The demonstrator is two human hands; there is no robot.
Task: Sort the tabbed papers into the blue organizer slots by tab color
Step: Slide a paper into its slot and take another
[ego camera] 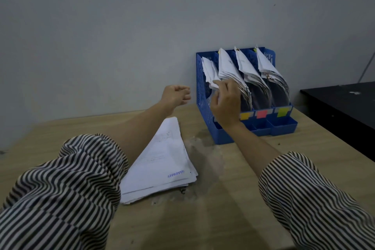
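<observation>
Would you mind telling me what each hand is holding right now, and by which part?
The right hand pinches the lower edge of the papers in the blue organizer's leftmost slot. The left hand holds nothing.

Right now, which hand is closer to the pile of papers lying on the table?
The left. The left hand hangs in the air just beyond the paper stack's far end. The right hand is further right, at the blue organizer, touching the papers in its leftmost slot.

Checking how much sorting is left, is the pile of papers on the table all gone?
No, a stack of papers lies on the table between the arms, its top sheet stamped APPROVED.
</observation>
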